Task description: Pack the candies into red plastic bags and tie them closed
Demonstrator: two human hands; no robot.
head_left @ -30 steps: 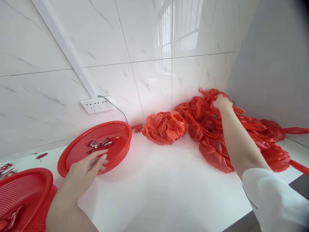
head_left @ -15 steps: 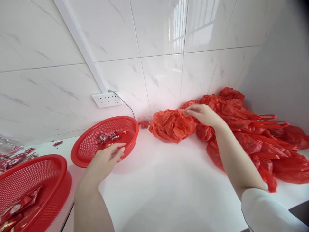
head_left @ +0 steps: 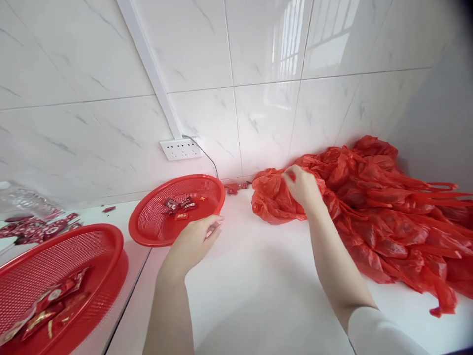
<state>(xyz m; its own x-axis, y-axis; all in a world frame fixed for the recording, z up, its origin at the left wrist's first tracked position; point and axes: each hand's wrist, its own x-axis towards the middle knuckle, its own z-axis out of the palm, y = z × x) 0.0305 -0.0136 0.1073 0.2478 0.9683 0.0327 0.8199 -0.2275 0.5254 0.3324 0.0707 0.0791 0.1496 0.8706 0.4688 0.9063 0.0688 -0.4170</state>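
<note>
Head view, right hand [head_left: 302, 187] at crinkled bag [head_left: 269, 201]; mesh basket [head_left: 150, 214]

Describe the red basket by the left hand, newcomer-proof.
Find the white socket strip on the tiled wall. Below it, on the counter, sits the red basket. Unlike the neighbouring basket, it isn't cut off by the picture's edge.

Right sleeve [head_left: 380, 331] — white, short, plain where seen, smooth-looking cloth; hem curves round arm near elbow. Thin darker line by hem's lower end — seam or shadow, cannot tell. Right forearm [head_left: 330, 256] bare below hem, tapering to narrow wrist. Right hand [head_left: 302, 186] bare, slim. Left forearm [head_left: 170, 308] and left hand [head_left: 192, 242] likewise bare. Nails too small to read.
</note>
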